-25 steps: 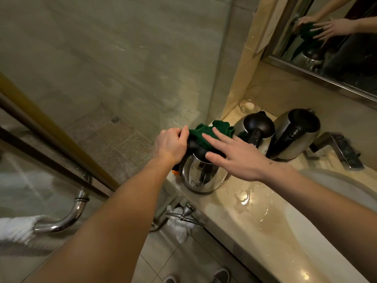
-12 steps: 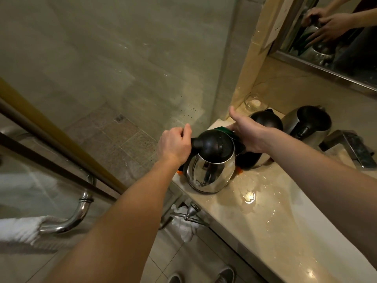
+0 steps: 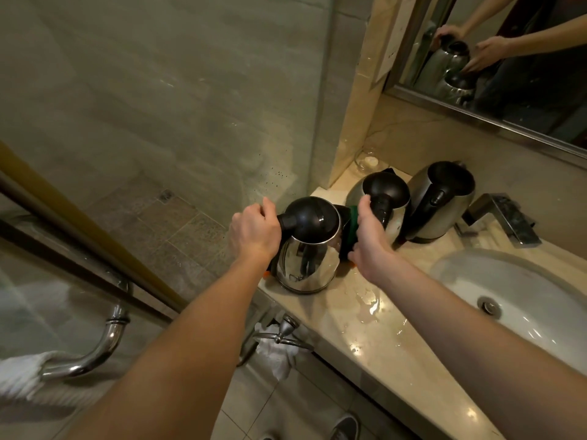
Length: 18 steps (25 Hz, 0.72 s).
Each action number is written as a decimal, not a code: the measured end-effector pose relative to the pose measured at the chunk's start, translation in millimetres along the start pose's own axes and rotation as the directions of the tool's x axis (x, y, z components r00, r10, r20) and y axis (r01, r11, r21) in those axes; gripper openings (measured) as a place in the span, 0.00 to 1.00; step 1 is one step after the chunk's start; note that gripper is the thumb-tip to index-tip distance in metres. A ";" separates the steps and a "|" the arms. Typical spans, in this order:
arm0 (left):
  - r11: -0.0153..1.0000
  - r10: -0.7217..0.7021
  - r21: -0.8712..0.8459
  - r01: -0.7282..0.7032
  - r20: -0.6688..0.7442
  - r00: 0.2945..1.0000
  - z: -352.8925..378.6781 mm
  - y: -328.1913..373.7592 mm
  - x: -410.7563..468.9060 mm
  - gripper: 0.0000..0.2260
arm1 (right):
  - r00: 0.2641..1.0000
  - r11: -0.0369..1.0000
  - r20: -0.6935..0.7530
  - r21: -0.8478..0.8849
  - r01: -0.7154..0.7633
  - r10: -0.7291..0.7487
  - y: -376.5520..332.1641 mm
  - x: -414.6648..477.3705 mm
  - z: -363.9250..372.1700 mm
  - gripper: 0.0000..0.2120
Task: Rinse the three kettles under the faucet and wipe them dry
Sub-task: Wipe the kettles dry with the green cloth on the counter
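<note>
Three steel kettles with black lids stand in a row on the marble counter. My left hand grips the black handle of the nearest kettle at the counter's left end. My right hand presses a green cloth against that kettle's right side, in the gap beside the middle kettle. Most of the cloth is hidden behind my hand. The third kettle stands further right, next to the faucet.
A white basin lies right of the kettles, with water pooled on the counter beside it. A glass shower partition rises to the left. A chrome towel bar and white towel are at lower left. A mirror hangs above.
The green cloth was draped over the nearest kettle's lid a second ago. My right hand has carried it down the kettle's right side; my left hand kept hold of the handle.
</note>
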<state>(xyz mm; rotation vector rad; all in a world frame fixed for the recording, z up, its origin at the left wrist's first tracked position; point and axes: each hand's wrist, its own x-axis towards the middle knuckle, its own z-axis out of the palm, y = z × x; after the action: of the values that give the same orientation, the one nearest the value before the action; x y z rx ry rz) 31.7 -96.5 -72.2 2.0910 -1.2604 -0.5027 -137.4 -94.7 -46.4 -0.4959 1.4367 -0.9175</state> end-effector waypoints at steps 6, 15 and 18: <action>0.999 -0.046 -0.020 0.045 -0.047 0.998 3.3 7.5 -19.2 0.26 | 0.975 0.942 0.018 -0.255 0.220 -0.223 47.5 -3.0 -6.4 0.27; 0.978 -0.204 -0.061 0.199 -0.089 0.975 13.4 27.4 -45.9 0.26 | 0.992 0.950 -0.029 -0.291 0.109 -0.123 41.4 -15.2 -12.3 0.29; 0.967 -0.242 -0.086 0.238 -0.037 0.970 10.4 30.3 -51.1 0.25 | 0.996 0.953 -0.081 -0.302 0.022 -0.048 34.5 -20.3 -14.1 0.31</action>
<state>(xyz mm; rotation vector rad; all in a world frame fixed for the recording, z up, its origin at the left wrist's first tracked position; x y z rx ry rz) -17.9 -64.9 -58.9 2.1848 -0.9484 -0.5962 -140.7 -55.5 -62.2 -0.7170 1.6637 -0.7574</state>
